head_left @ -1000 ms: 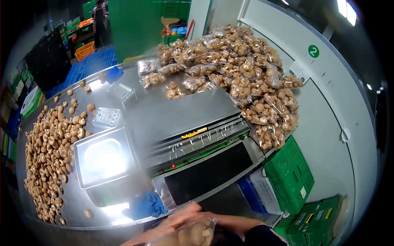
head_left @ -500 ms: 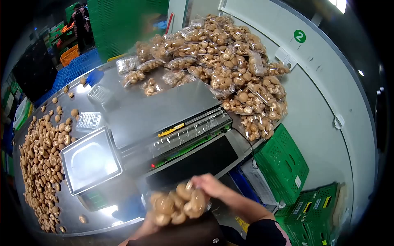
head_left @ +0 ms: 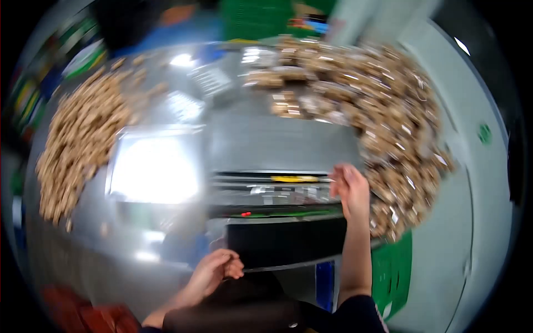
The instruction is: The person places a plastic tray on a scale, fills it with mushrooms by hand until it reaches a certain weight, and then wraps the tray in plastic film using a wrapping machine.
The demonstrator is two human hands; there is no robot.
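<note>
My left hand (head_left: 217,270) is just off the near-left corner of the sealing machine's black panel (head_left: 286,244). Its fingers are loosely curled, and I see nothing in them. Over the right end of the wrapping and sealing machine (head_left: 277,194) is my right hand (head_left: 351,188), raised, fingers somewhat apart and empty. A yellow cutter knife (head_left: 294,179) lies along the machine's top, left of that hand. Beyond and to the right rises a big heap of bagged mushrooms (head_left: 388,127). Motion smears the view.
Loose mushrooms (head_left: 83,144) spread over the table's left side. A shiny metal tray (head_left: 154,169) sits left of the machine, with clear plastic punnets (head_left: 211,80) behind it. A green crate (head_left: 391,272) stands below right; a wall (head_left: 444,250) bounds the right side.
The bag of mushrooms that was in my hands has left them. My right hand has moved up and right to the machine's end. The view has turned, and both hands are now apart.
</note>
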